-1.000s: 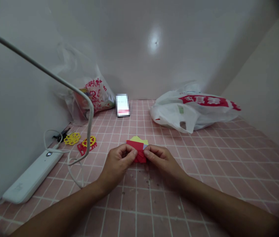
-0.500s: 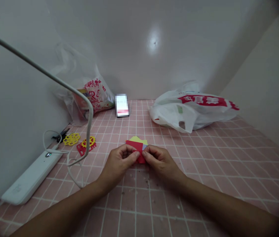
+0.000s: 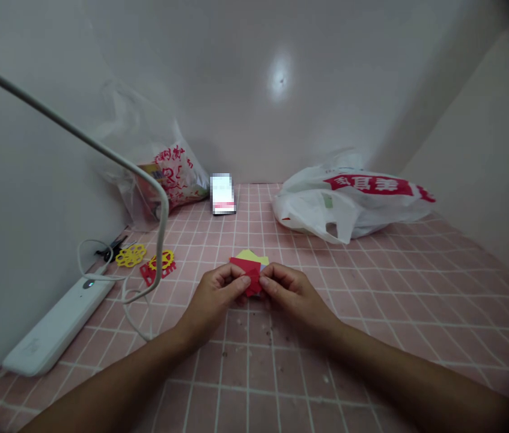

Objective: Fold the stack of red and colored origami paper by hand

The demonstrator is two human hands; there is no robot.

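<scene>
A small piece of red paper (image 3: 250, 278) is between my hands near the middle of the view. My left hand (image 3: 225, 288) pinches its left side between thumb and fingers. From the right, my right hand (image 3: 283, 287) pinches at the paper's right edge, its thumb close to my left thumb. Just behind the red paper lies yellow paper (image 3: 249, 254), with a bit of pale purple showing beside it. The fingertips partly hide the red paper, so its folds are hard to make out.
Yellow cutouts (image 3: 130, 255) and a red cutout (image 3: 148, 273) lie at left, near a white power strip (image 3: 56, 325) and a looping cable (image 3: 164, 222). Behind stand a clear bag (image 3: 177, 174), a phone (image 3: 223, 193) and a white bag (image 3: 317, 207).
My left thumb has shifted slightly left on the red paper, and the paper's lower part has changed shape a little. Both hands keep their hold.
</scene>
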